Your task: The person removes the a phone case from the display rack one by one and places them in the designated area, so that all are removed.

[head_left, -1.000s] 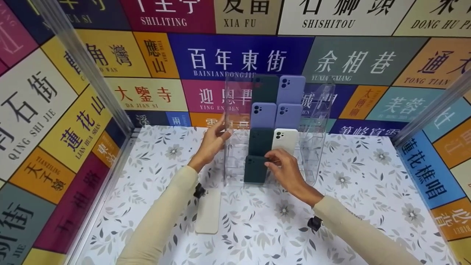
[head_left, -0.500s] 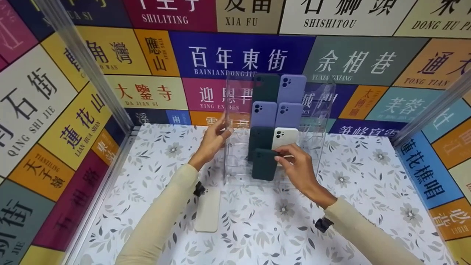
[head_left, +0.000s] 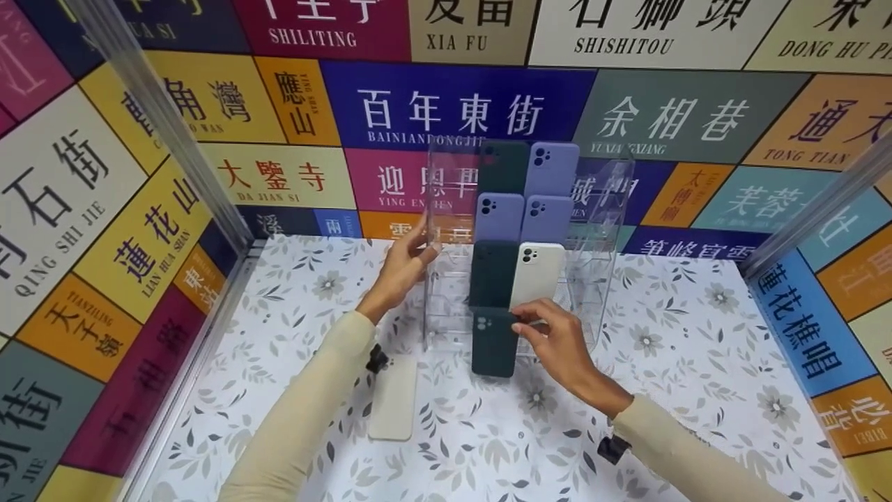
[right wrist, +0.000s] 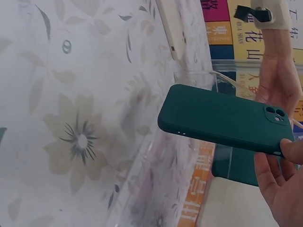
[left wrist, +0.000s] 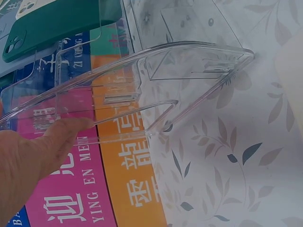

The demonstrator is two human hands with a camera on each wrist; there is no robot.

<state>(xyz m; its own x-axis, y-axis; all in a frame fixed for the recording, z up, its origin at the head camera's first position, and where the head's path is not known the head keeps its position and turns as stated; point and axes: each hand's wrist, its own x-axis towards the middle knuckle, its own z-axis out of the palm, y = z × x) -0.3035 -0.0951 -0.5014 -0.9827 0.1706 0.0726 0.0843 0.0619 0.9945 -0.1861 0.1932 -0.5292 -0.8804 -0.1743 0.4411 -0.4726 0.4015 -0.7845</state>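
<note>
My right hand (head_left: 561, 345) pinches a dark green phone case (head_left: 493, 348) by its upper right side, thumb and fingers at the edge near the camera cutout. The case hangs in front of the lowest step of a clear tiered display rack (head_left: 446, 338). In the right wrist view the green case (right wrist: 218, 116) shows its whole back. My left hand (head_left: 401, 272) holds the rack's left side panel, its thumb (left wrist: 71, 126) on the clear edge in the left wrist view. A white phone case (head_left: 538, 273) stands in the rack just above my right fingers, beside another green case (head_left: 492, 275).
Higher in the rack stand purple cases (head_left: 552, 169) and a green one (head_left: 507, 167). A cream phone case (head_left: 392, 404) lies on the flower-patterned tabletop (head_left: 669, 432) by my left forearm. Sign-covered walls (head_left: 446, 104) rise behind and on both sides.
The green case in my right hand has come out of the rack's lowest step, first rising rightward, then moving down toward me. My left hand stays on the rack.
</note>
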